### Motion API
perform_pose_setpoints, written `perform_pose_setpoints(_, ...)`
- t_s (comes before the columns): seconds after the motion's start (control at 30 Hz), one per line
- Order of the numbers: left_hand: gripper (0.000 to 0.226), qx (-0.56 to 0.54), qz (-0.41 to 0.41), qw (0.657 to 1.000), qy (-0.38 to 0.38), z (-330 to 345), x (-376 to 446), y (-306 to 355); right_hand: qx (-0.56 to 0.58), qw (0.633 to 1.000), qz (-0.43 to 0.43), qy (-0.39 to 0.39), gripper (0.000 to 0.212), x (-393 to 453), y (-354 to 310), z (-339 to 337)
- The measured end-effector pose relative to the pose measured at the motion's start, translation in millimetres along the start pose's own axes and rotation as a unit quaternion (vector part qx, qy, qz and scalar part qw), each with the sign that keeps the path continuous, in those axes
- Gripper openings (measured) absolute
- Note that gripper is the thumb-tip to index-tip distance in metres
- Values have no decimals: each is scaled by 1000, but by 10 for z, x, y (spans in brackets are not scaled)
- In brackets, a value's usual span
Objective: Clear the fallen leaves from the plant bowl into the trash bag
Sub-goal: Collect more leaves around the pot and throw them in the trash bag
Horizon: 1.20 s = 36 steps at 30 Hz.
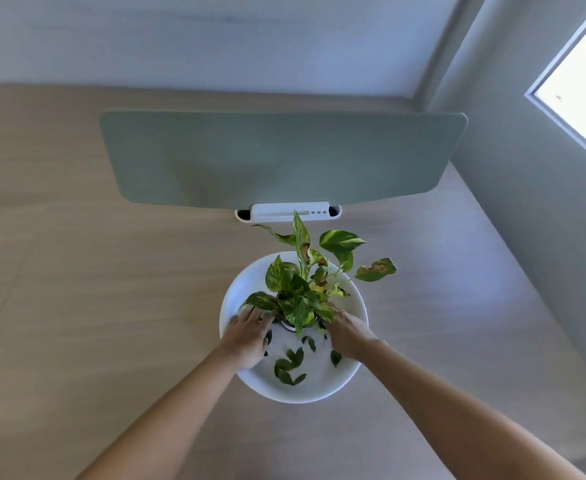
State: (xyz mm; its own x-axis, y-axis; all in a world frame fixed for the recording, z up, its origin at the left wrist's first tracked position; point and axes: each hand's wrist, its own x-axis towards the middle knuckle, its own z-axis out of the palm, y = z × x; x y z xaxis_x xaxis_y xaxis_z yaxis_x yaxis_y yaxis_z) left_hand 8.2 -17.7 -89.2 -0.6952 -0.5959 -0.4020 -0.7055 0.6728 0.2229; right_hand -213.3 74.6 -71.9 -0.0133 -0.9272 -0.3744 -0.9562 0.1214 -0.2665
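Note:
A wide white bowl (239, 292) stands on the wooden table and holds a potted green-and-yellow plant (302, 292) in its middle. Several dark green fallen leaves (289, 367) lie on the bowl's white bottom, near its front. My left hand (248, 336) reaches into the bowl's left side, fingers spread by the base of the plant. My right hand (348, 336) is inside the bowl on the right, its fingertips hidden under the foliage. Whether either hand grips the small pot under the foliage is hidden. No trash bag is in view.
A grey-green desk divider panel (284, 157) stands upright behind the bowl on a white clamp bracket (288, 212). The wooden table (94, 306) spreads to the left and front. A wall and a bright window (582, 91) are at the right.

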Motion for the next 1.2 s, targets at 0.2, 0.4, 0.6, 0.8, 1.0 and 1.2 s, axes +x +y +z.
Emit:
perform_pose_setpoints(0.2, 65, -31, -53, 998, 13, 124, -371, 333, 22, 999, -36, 2, 45, -542, -153, 266)
perform_pose_setpoints(0.4, 74, -59, -119, 991, -2, 47, -316, 558, -7, 998, -60, 10, 63, -437, -284, 190)
perform_pose_setpoints(0.6, 35, -112, -101, 988, -17, 51, -285, 514, -18, 998, -58, -6, 33, -575, -256, 222)
perform_pose_setpoints(0.8, 71, -33, -121, 992, -30, -58, -317, 442, -31, 994, 95, 32, 50, -553, -331, 211)
perform_pose_setpoints(1.0, 51, -59, -125, 990, -24, -14, -290, 512, 49, 982, 180, -26, 71, -366, -866, 327)
perform_pose_setpoints(1.2, 10, -155, -86, 984, 25, 44, -299, 443, 153, 973, 158, 74, 22, -410, -961, 455)
